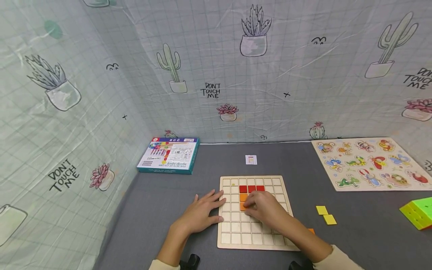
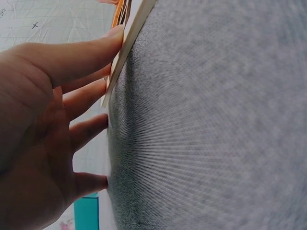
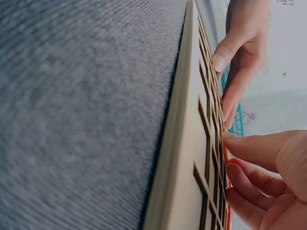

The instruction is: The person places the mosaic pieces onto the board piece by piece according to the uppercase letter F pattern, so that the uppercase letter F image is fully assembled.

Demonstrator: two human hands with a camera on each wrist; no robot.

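Head view: pale wooden grid board (image 1: 233, 228) lies flat on the dark grey tabletop (image 1: 162, 198), centre. Left hand (image 1: 202, 212) has fingers spread apart; fingertips and thumb rest on the board's left edge, left wrist view agrees. Right hand (image 1: 264, 208) is over the board, thumb and fingertips together, pinching a flat square orange tile (image 1: 242, 207) at its grid cell. A second orange tile (image 1: 243, 197) sits just beyond it, on the far side. Row of three flat red tiles (image 1: 251, 189) is farther still, the leftmost heading the orange column. Right of the board: two flat square yellow tiles (image 1: 326, 215), plus an orange piece (image 1: 311, 231) mostly hidden by the right forearm. Far left: white-and-teal printed box (image 1: 168, 155). Small white printed card (image 1: 251, 159) beyond the board. Far right: cream board with insect pictures (image 1: 369, 164); green-yellow cube (image 1: 418, 213) nearer.
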